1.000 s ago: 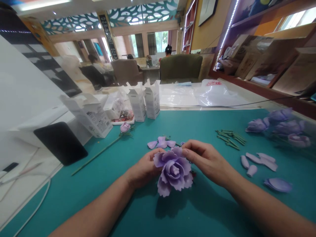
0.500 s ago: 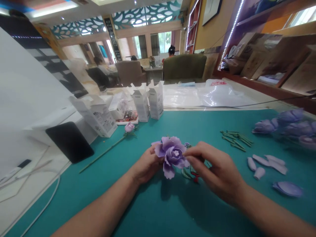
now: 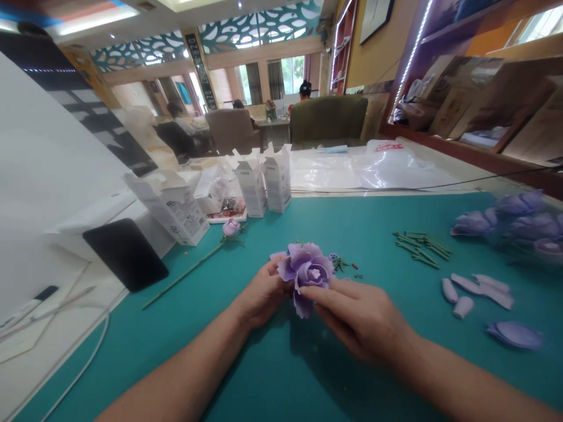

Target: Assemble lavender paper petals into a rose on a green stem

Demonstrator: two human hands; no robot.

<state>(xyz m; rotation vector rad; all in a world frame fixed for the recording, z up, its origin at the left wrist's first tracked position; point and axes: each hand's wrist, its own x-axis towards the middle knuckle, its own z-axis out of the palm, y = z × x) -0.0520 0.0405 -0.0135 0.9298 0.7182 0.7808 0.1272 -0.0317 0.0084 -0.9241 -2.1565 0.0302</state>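
A purple artificial flower with ruffled petals and a pale centre is held above the green mat. My left hand is closed around its underside from the left; some of those fingertips are hidden behind the petals. On the flower's lower right, my right hand grips the petals, its forefinger lying over the front near the centre. Behind the flower lie small green leaf pieces and a tiny red piece, partly covered by the bloom and my right hand.
To the right are green stem pieces, loose lilac petals, a purple petal cup and several purple flowers. A long-stemmed rosebud, a black tablet and white boxes stand or lie left and back. People sit farther off.
My right hand has moved left and inward, from the flower's right edge onto its lower front petals. The leaf pieces behind show more openly. My left hand stays nearly still.
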